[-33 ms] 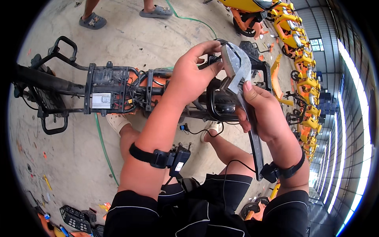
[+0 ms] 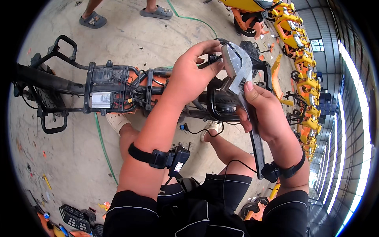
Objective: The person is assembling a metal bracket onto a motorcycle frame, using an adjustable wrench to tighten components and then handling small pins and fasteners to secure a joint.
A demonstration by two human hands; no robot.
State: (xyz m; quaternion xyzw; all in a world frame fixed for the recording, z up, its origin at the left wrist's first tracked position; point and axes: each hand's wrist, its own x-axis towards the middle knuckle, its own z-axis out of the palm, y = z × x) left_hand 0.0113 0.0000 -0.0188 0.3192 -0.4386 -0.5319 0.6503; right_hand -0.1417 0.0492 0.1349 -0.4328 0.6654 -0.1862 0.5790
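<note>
A large grey adjustable wrench (image 2: 239, 67) is raised above the black frame (image 2: 150, 93) of a stripped scooter, head up and handle slanting down towards my right forearm. My right hand (image 2: 262, 110) is closed round the handle just below the head, thumb on top. At the left edge of the jaw, the thumb and fingers of my left hand (image 2: 195, 71) pinch the wrench head; their tips are partly hidden behind it. Behind the wrench lie a curved black tube and the scooter's wheel (image 2: 225, 106), partly covered.
A silver box (image 2: 101, 100) and wiring sit in the frame. Several yellow scooters (image 2: 304, 87) line the right side. Someone's grey clogs (image 2: 93, 19) stand at the far left. A green hose (image 2: 100, 136) crosses the floor; a black crate (image 2: 75, 217) lies lower left.
</note>
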